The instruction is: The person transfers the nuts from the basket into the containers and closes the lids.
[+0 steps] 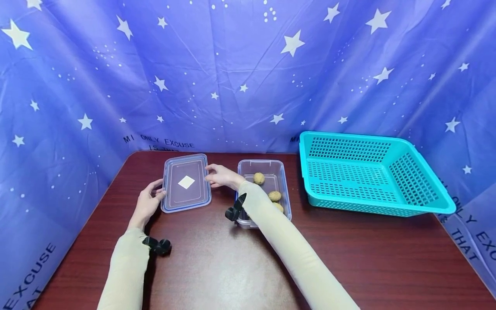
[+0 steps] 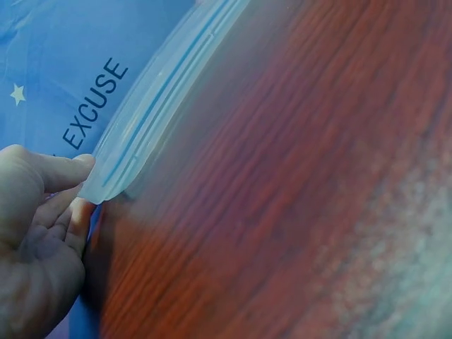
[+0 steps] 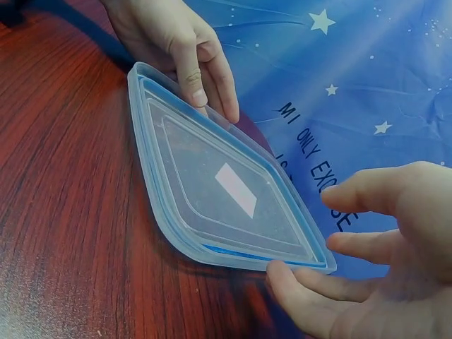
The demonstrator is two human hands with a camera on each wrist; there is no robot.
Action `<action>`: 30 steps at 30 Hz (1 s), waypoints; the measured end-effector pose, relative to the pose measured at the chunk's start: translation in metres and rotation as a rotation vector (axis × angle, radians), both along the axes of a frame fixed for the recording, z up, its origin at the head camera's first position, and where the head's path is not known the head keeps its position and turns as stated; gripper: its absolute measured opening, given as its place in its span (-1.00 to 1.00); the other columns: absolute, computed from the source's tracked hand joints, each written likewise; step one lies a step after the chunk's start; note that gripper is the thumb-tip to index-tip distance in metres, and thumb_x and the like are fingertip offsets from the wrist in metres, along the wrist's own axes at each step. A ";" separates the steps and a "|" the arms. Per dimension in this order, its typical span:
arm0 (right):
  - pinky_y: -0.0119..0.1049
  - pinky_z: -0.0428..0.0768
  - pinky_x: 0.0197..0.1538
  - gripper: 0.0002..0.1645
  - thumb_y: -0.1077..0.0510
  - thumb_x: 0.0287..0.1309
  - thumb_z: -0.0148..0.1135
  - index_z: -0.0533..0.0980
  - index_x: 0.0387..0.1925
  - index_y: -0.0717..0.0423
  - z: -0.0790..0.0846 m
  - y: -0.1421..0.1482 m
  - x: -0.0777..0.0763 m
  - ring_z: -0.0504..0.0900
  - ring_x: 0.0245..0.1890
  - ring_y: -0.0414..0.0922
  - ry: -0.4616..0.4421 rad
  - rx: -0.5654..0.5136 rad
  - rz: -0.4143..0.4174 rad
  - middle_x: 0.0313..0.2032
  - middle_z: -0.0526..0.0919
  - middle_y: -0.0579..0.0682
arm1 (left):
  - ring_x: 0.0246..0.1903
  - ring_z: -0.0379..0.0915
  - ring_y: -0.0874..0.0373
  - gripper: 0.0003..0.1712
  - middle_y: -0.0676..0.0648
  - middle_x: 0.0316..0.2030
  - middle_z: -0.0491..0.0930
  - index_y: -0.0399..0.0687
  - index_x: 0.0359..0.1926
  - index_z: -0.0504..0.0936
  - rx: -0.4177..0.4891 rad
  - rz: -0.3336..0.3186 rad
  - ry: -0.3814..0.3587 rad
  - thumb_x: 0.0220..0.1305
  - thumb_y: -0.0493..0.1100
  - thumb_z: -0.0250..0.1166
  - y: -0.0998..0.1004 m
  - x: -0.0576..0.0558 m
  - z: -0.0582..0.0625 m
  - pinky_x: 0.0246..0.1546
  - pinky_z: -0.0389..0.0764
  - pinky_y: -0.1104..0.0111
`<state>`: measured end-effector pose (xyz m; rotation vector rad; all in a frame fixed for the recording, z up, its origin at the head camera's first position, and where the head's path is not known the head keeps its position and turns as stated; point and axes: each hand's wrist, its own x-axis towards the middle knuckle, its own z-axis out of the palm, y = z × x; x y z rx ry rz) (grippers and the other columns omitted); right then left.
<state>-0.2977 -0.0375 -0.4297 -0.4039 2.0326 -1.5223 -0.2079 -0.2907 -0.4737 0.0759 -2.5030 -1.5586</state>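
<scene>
A clear plastic lid with a blue seal and a white diamond-shaped label is on the left of the table. At its left edge my left hand pinches the rim, thumb on top and fingers beneath in the left wrist view. My right hand is at the opposite edge; in the right wrist view its fingers are spread and relaxed, one digit touching the lid's corner. Beneath the right forearm stands an uncovered clear container holding walnuts, partly hidden by the sleeve.
A turquoise perforated basket stands at the back right of the dark red wooden table. Behind the table hangs a blue curtain with white stars. Black camera straps circle both wrists.
</scene>
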 end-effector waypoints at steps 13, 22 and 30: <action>-0.28 0.55 0.02 -0.26 0.36 0.13 0.23 0.23 0.35 0.36 -0.020 -0.004 -0.016 0.56 0.01 -0.08 -0.048 -0.130 -0.100 0.12 0.47 0.23 | -0.23 0.45 0.42 -0.48 -0.41 0.15 0.42 -0.48 0.25 0.38 0.292 0.108 0.038 0.25 -0.54 0.12 0.012 -0.001 0.003 -0.21 0.42 0.64; -0.41 0.48 -0.18 -0.24 0.62 0.04 0.01 0.19 0.35 0.44 0.034 0.010 0.013 0.45 -0.30 -0.15 -0.086 -0.405 -0.199 0.02 0.37 0.24 | -0.19 0.49 0.30 -0.46 -0.05 0.04 0.51 -0.44 0.30 0.33 0.714 0.161 0.015 0.28 -0.51 0.11 0.025 -0.007 0.013 -0.14 0.50 0.55; -0.43 0.49 -0.25 -0.21 0.64 0.01 -0.03 0.23 0.35 0.34 0.037 0.022 0.005 0.45 -0.35 -0.14 -0.156 -0.574 -0.262 -0.13 0.36 0.07 | -0.12 0.51 0.24 -0.45 -0.02 -0.01 0.55 -0.45 0.30 0.32 0.869 0.102 0.075 0.28 -0.53 0.14 0.039 -0.013 0.027 -0.09 0.50 0.51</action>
